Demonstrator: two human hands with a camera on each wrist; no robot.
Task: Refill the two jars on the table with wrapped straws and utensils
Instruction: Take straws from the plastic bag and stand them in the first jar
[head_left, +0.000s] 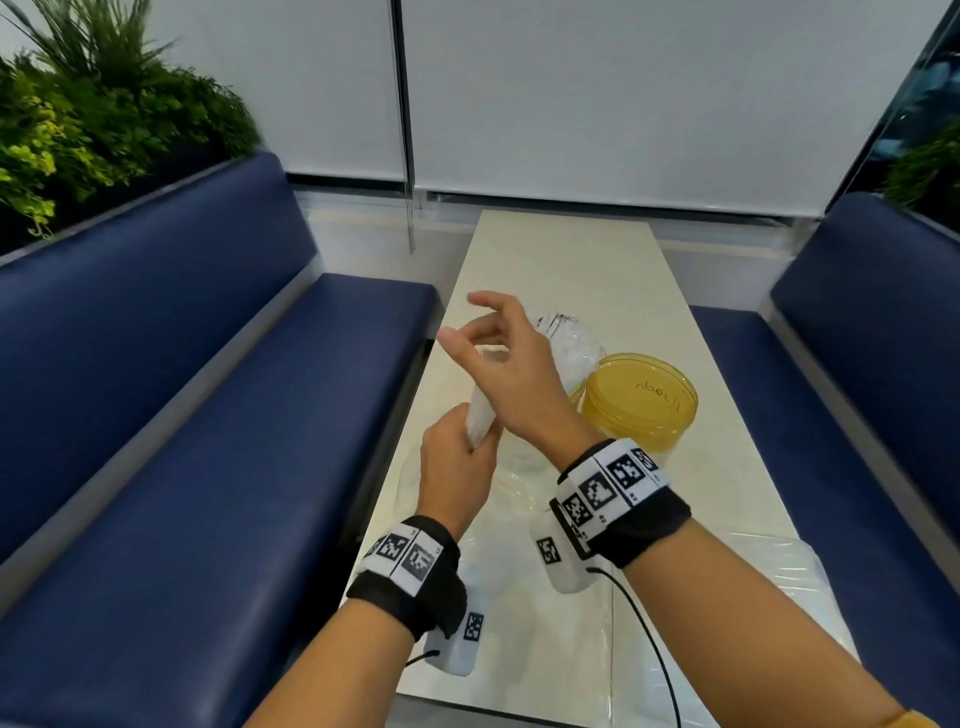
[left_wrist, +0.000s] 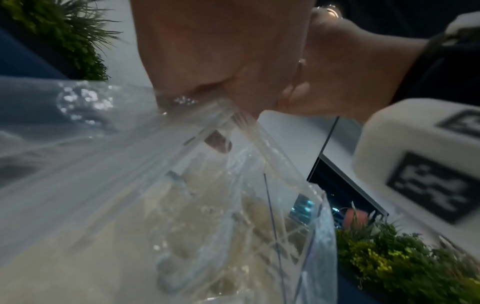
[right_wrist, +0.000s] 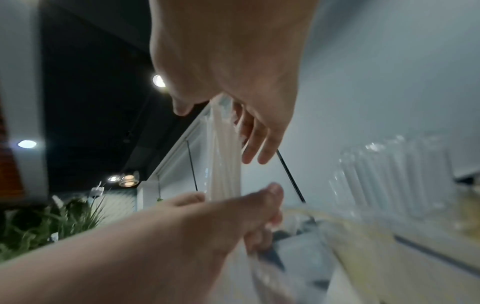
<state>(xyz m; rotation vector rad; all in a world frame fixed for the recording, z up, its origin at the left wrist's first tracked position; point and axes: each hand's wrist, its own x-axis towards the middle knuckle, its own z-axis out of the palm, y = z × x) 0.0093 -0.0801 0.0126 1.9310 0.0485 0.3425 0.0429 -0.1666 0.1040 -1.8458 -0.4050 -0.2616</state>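
A: What is closest to us?

B: Two arms with black and white wristbands, and crinkly clear plastic lying on the near end of the tabletop (head_left: 587, 249).

A: What is the left hand (head_left: 456, 470) doing?

B: Its fingers are curled tight around the bottom of a bundle of wrapped straws (head_left: 479, 422). It holds the bundle up off the tabletop, I think so the other hand can work on the top.

A: And the right hand (head_left: 511, 379)?

B: It is a bit higher. In the right wrist view its thumb and one finger pinch the top of the straws (right_wrist: 224, 156). The other fingers (right_wrist: 262, 139) stick out loose. I think it is pulling the straws up out of the bag, or peeling the bag away.

A: Where do the straws go?

B: Just past the hands stands a clear jar (head_left: 569, 343), partly hidden by the right hand. Right next to it is a yellow tub (head_left: 636, 402) with its lid on and writing on top. The straws are not in a jar yet.

A: And farther away?

B: Blue benches (head_left: 182, 364) on both sides, green plants (head_left: 93, 114) behind the left one, and white blinds at the end.
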